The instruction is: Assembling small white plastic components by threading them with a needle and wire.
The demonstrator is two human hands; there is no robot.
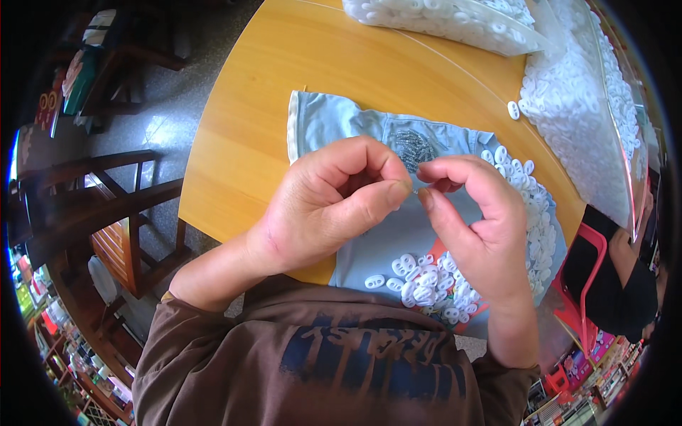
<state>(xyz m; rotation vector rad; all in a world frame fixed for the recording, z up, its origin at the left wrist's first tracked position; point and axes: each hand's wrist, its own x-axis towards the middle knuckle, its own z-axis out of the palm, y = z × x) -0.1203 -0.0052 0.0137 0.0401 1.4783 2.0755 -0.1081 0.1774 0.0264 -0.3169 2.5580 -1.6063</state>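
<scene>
My left hand [341, 195] is closed in a pinch, its thumb and index fingertips pressed together above the light blue cloth [362, 259]. Close beside it, my right hand [476, 213] has its thumb and index finger curled in, the tips almost meeting those of the left. A tiny shiny bit shows between the two hands, too small to name. Just beyond the fingertips lies a heap of small dark metal pieces [413, 148] on the cloth. White oval plastic pieces with two holes [426, 284] are piled on the cloth near my body, below the right hand.
More white ovals [541, 234] lie along the cloth's right side. Clear bags full of them [579, 121] stand at the far right and far edge [447, 32] of the wooden table [241, 135]. Wooden chairs [117, 241] are at left, a red chair frame [593, 284] and another person's arm [625, 266] at right.
</scene>
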